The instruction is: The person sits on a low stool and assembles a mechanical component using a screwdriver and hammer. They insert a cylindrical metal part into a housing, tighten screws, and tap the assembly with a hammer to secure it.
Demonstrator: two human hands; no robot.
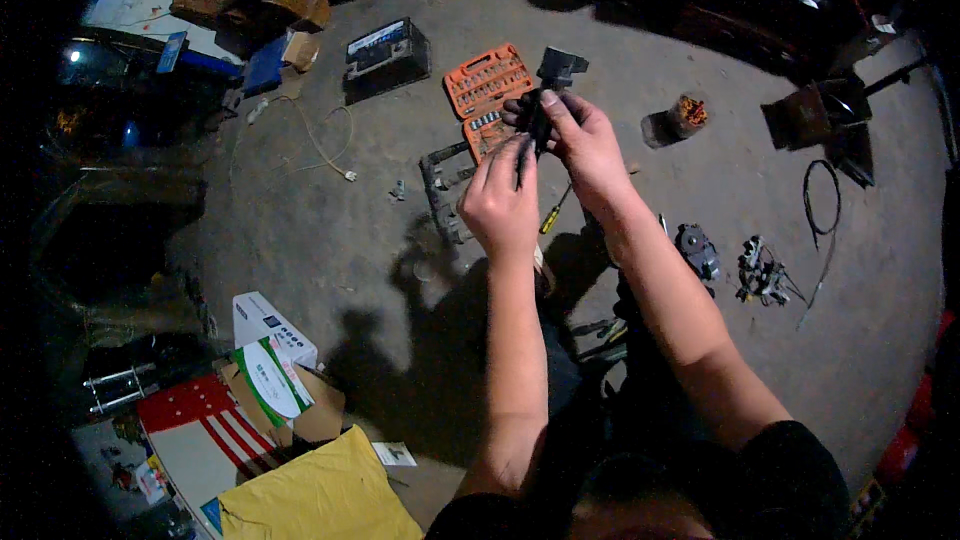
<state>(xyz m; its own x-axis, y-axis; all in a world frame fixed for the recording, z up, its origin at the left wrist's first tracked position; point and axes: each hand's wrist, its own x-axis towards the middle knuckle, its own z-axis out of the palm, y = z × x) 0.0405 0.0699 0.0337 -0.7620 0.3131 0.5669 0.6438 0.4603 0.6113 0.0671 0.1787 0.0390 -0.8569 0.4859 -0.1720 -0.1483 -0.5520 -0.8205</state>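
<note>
Both my hands are raised in front of me over the concrete floor, closed on one dark part. It is a black plastic-looking piece (562,64) with a wide, blocky upper end; its narrower lower length is mostly hidden by my fingers. My right hand (590,145) wraps its middle with the thumb on top. Lower down, my left hand (498,202) pinches it with the fingertips. Behind them on the floor lies an open orange socket set case (487,80), partly covered by my fingers. A black rectangular frame (434,188) and a yellow-handled screwdriver (550,219) lie just below.
A car battery (388,52) stands beyond, left of the case. To the right are a container of orange bits (690,112), a round motor-like part (697,250), a metal mechanism (763,270) and a coiled cable (822,205). Cartons (275,330) and a yellow envelope (320,495) sit lower left.
</note>
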